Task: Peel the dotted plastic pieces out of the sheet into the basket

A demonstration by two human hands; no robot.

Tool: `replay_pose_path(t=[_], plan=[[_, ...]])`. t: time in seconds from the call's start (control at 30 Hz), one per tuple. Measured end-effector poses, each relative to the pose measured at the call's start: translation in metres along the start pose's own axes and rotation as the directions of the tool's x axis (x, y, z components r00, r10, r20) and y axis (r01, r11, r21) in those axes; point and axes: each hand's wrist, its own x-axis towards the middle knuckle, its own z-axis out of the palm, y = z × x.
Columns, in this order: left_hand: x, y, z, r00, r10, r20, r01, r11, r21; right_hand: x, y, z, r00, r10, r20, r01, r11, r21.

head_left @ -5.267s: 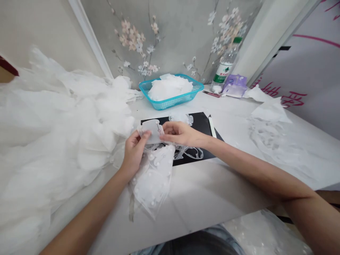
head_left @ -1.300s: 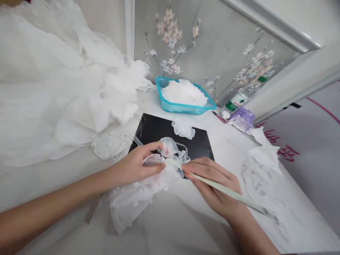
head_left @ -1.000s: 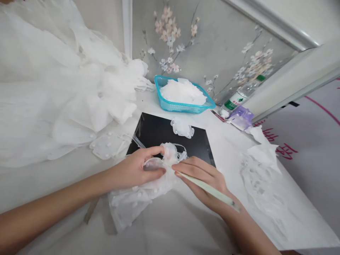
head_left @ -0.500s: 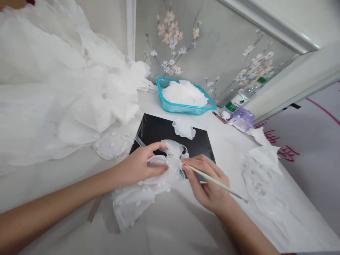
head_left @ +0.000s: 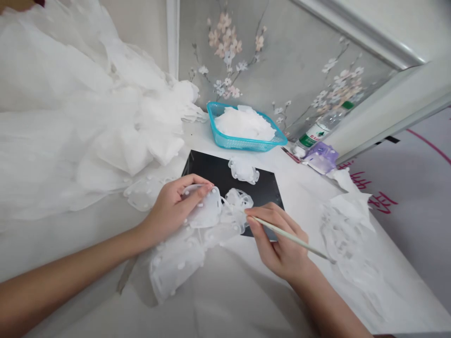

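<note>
Between the thumb and fingers of my left hand (head_left: 179, 202) is a translucent white plastic piece (head_left: 207, 209) with rounded corners and small knobs along its edge. Its neighbours, similar white pieces (head_left: 178, 265), hang together with it toward the near side. My right hand (head_left: 280, 237) holds a thin pale stick (head_left: 292, 238) like a pencil, its tip near a clump of clear, curled plastic pieces (head_left: 239, 202) over the black board (head_left: 211, 166). Farther back on that board lies a separate white knobbed piece (head_left: 244, 170). The exact spot the stick's tip touches is hard to make out.
A blue plastic basket (head_left: 246, 144) of white pieces stands by the wall. Large heaps of white sheets (head_left: 105, 112) fill the left. At right are a water bottle (head_left: 317, 131), a purple packet (head_left: 321, 157) and loose clear plastic (head_left: 352, 239).
My left hand has moved slightly left and up, now pinching the knobbed piece, which shows its broad face. My right hand with the stick has shifted a little to the right.
</note>
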Motion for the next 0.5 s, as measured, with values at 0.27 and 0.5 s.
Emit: replay_pose_path(t=[0.27, 0.5], plan=[[0.0055, 0.0035, -0.0032, 0.996, -0.019, -0.084, 0.017, 0.999, -0.033, -0.0029, -0.0002, 0.0004, 1.000, 0.028, 0.001, -0.028, 0.999, 0.028], [0.0028, 0.0024, -0.0024, 0.994, 0.022, 0.102, -0.018, 0.999, -0.036, -0.0051, -0.0025, 0.0053, 0.737, 0.318, -0.596, -0.233, 0.948, 0.218]])
